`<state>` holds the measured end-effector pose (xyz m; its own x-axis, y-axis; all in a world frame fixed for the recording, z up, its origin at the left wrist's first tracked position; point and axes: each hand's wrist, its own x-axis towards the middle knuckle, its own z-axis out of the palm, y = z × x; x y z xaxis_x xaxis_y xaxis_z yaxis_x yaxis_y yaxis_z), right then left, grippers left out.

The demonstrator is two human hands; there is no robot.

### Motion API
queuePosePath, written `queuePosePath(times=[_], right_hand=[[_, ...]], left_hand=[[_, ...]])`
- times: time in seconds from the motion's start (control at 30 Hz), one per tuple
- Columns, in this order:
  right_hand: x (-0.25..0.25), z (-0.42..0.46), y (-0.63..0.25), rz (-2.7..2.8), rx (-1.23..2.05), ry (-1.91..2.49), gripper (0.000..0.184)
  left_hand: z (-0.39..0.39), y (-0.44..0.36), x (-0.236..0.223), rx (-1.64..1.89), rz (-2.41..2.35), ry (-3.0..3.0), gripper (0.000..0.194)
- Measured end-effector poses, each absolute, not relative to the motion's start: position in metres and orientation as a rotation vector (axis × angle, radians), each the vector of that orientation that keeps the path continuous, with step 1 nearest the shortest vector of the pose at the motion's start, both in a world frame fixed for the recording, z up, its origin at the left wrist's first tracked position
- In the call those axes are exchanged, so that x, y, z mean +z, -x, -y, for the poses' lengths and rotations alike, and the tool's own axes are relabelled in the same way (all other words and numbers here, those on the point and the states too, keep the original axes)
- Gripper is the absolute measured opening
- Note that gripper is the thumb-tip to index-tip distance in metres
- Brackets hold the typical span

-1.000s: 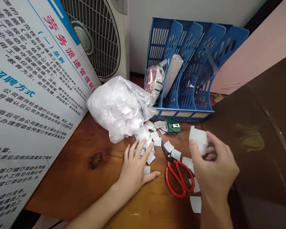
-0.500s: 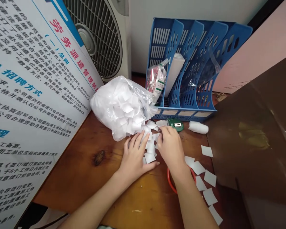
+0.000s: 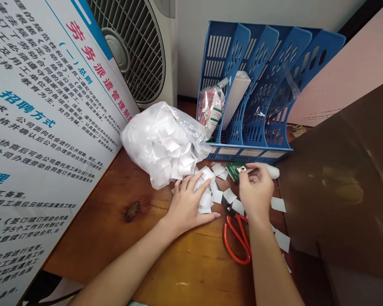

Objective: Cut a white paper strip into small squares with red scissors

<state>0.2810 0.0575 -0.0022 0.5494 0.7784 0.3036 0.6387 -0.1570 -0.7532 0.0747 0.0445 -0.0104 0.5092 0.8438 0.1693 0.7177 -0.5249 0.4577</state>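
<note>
Many paper squares (image 3: 217, 195) look light, bendable; I'd pinch edges. Left hand (image 3: 188, 207) splayed; right hand (image 3: 258, 190) curled, grip unclear.

left hand (image 3: 188, 205): bare, slim fingers | right hand (image 3: 258, 191): bare | left forearm (image 3: 127, 265), right forearm (image 3: 272, 263): bare, slender

It seems an office (file rack (image 3: 270, 91), staff-rules poster (image 3: 47, 140)).

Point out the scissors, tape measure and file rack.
Red-handled scissors (image 3: 230, 209): head view, on the pivot.
Green tape measure (image 3: 233, 171): head view, on its case.
Blue file rack (image 3: 270, 35): head view, top of a divider.
</note>
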Motion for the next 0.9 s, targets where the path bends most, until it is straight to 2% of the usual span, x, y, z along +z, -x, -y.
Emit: queuePosePath(times=[0.17,0.27,0.33,0.43,0.67,0.83,0.9], right_hand=[[0.010,-0.044,-0.285,1.005,-0.075,1.864,0.041],[0.016,-0.034,-0.265,1.337,-0.209,1.757,0.028],[0.015,-0.031,-0.249,1.657,-0.138,1.650,0.023],[0.007,-0.033,-0.235,1.874,0.017,1.619,0.027],[-0.002,-0.029,-0.256,1.705,-0.101,1.888,0.022],[0.002,-0.024,-0.264,1.732,-0.057,1.906,0.024],[0.000,-0.028,-0.257,1.806,0.011,1.895,0.031]], left_hand=[[-0.047,-0.077,-0.011,0.503,-1.138,-2.458,0.099],[-0.047,-0.076,-0.011,0.500,-1.075,-2.453,0.095],[-0.046,-0.076,-0.012,0.513,-1.091,-2.449,0.091],[-0.043,-0.074,-0.014,0.517,-1.148,-2.443,0.084],[-0.038,-0.067,-0.016,0.529,-1.189,-2.434,0.081],[-0.037,-0.069,-0.012,0.509,-1.231,-2.447,0.063],[-0.036,-0.069,-0.011,0.498,-1.245,-2.451,0.058]])
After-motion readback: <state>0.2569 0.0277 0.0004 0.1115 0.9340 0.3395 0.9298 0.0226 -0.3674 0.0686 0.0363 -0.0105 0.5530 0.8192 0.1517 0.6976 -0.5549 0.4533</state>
